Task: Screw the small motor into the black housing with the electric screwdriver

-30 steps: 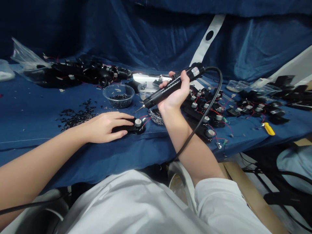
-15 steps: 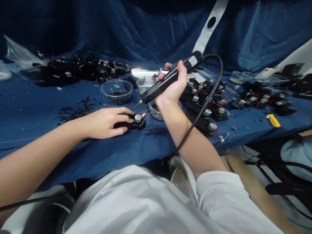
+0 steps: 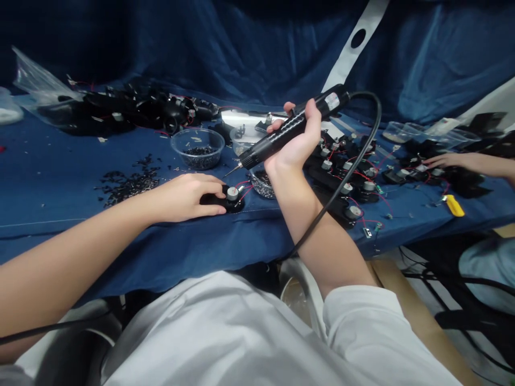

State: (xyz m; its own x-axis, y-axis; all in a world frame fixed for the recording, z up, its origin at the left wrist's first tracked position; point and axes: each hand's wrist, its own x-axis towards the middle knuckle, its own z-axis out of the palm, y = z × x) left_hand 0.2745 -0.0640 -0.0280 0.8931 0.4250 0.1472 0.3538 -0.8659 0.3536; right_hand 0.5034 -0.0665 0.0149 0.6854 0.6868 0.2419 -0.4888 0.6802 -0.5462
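My left hand (image 3: 187,197) lies over a black part (image 3: 225,202) with a small silver motor and red wires, fingers curled on it and pressing it to the blue cloth. My right hand (image 3: 296,142) is wrapped round a black electric screwdriver (image 3: 289,129), held slanted with its bit pointing down-left, a little above and right of the part. The screwdriver's black cable (image 3: 346,177) loops down past my forearm. A small dish of screws (image 3: 263,184) sits just under the right wrist.
A clear bowl of dark screws (image 3: 197,148) and a loose pile of black bits (image 3: 129,181) lie left of centre. Several black motor assemblies (image 3: 354,179) spread to the right, more heaped at the back left (image 3: 120,110). Another person's hand (image 3: 450,160) reaches in from the right near a yellow tool (image 3: 454,205).
Another person's hand has come in at the right edge. My left fingers have curled tighter on the part. The screwdriver stays slanted just above it.
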